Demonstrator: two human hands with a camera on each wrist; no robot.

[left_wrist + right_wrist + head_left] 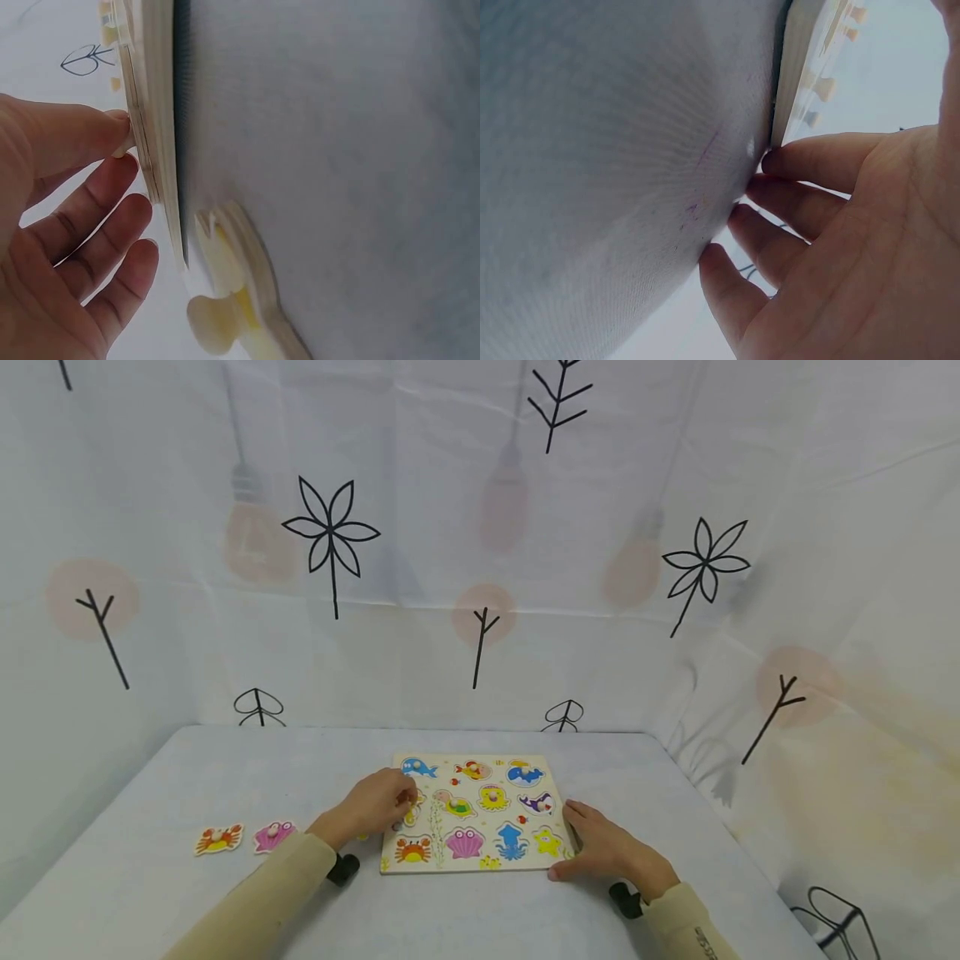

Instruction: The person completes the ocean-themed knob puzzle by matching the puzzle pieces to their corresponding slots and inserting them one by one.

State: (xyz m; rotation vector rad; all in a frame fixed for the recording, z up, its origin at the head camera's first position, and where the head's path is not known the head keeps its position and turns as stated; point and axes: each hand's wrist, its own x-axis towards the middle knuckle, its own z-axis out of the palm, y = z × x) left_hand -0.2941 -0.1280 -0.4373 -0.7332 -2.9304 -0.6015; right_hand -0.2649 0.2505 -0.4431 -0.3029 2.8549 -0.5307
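Note:
A wooden peg puzzle board [480, 782] with sea-animal pictures lies flat on the table. My left hand [381, 803] is over its left edge; thumb and index finger pinch the small knob of a yellowish puzzle piece [410, 817] at the board, mostly covered by the hand. In the left wrist view, that piece's wooden edge [141, 124] is against the board, the other fingers loosely bent. My right hand [603, 843] rests at the board's near right corner, relaxed fingers [817, 165] along the right edge and thumb by the front edge.
Left of the board lie a loose crab piece [218, 839] and a pink shell piece [273, 836]. Another yellow knobbed piece [244, 300] lies on the table below the left hand. Patterned cloth [420, 652] hangs behind the table [465, 918].

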